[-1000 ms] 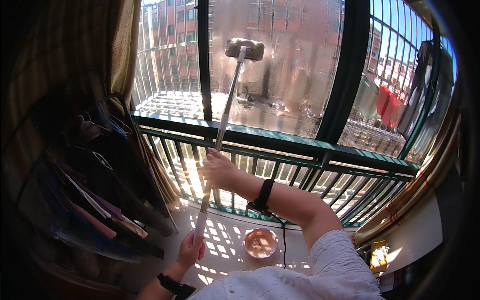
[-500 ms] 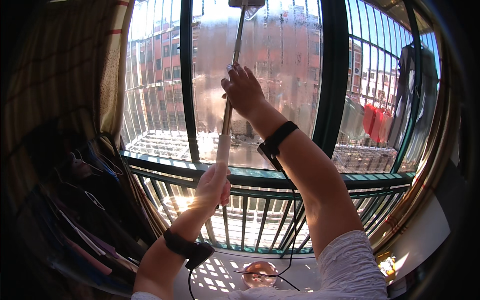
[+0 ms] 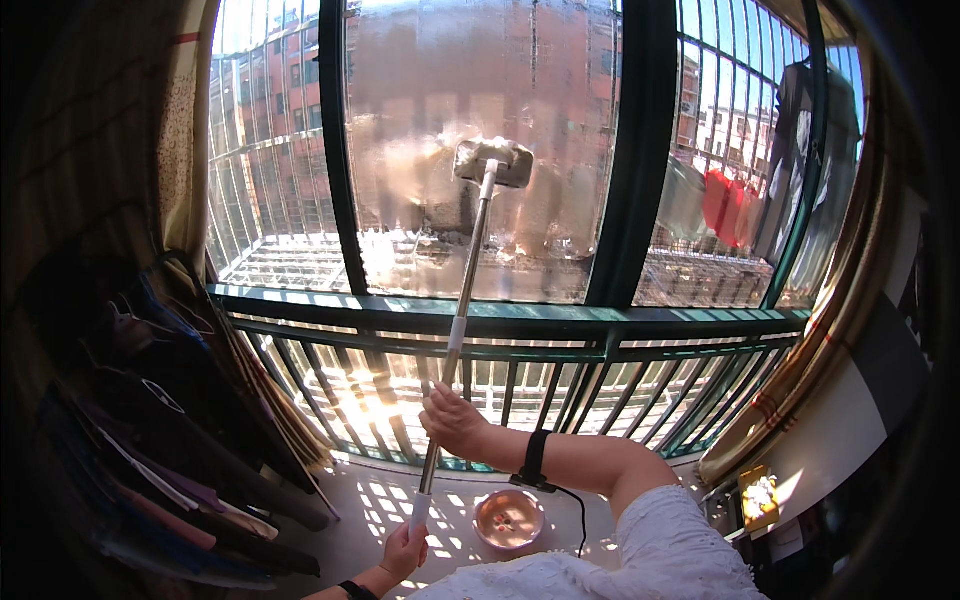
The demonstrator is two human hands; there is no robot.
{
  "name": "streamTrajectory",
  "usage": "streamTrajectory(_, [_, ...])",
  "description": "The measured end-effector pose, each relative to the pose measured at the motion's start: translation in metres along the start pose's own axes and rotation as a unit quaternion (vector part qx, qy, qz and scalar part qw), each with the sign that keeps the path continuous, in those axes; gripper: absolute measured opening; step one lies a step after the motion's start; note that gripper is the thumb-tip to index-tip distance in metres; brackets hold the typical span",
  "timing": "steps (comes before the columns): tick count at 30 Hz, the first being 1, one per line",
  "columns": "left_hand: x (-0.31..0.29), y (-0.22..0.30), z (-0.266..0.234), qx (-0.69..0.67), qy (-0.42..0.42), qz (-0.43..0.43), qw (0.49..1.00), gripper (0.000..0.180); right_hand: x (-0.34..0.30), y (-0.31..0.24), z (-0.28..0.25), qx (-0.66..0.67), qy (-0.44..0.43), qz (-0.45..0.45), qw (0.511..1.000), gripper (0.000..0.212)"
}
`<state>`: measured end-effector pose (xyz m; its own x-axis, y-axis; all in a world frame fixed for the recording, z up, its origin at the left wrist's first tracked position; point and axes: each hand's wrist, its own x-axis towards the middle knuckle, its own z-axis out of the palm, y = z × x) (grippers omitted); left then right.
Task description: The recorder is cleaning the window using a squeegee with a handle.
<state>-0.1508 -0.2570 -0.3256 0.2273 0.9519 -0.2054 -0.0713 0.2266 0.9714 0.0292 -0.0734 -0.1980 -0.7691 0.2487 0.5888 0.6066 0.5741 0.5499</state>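
A long-handled window mop (image 3: 470, 275) slants up from my hands to the window. Its flat, light-coloured head (image 3: 497, 165) lies against the wet, hazy middle pane (image 3: 420, 110). My right hand (image 3: 457, 420) is closed around the metal pole, below a white collar. Lower down, my left hand (image 3: 403, 550) grips the white sleeve at the pole's bottom end. Both wrists wear black bands, the left one partly cut off by the lower edge.
A green railing (image 3: 560, 400) runs below the window sill. On the sunlit floor stands a round pinkish basin (image 3: 509, 520). Dark clothes on hangers (image 3: 150, 380) crowd the left side. A curtain (image 3: 850, 290) hangs at the right, with a yellow box (image 3: 760, 497) low beside it.
The mop head has come down the pane from the top edge of the picture to the lower half of the glass. Both hands have dropped with the pole, still gripping it.
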Motion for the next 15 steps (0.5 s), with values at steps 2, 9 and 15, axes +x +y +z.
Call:
streamTrajectory(2, [0.011, 0.006, 0.009, 0.014, 0.005, 0.011, 1.0, 0.026, -0.003, 0.015, -0.005, -0.023, -0.044, -0.017, 0.999, 0.006])
streamTrajectory(9, [0.089, 0.148, 0.069, -0.006, -0.068, 0.129, 0.989, 0.03, 0.06, 0.163, -0.076, -0.091, -0.023, 0.081, 0.992, 0.017])
streamTrajectory(15, [0.11, 0.245, 0.121, -0.005, -0.106, 0.159, 0.982, 0.035, 0.077, 0.242, -0.133, -0.14, 0.034, 0.161, 0.976, 0.023])
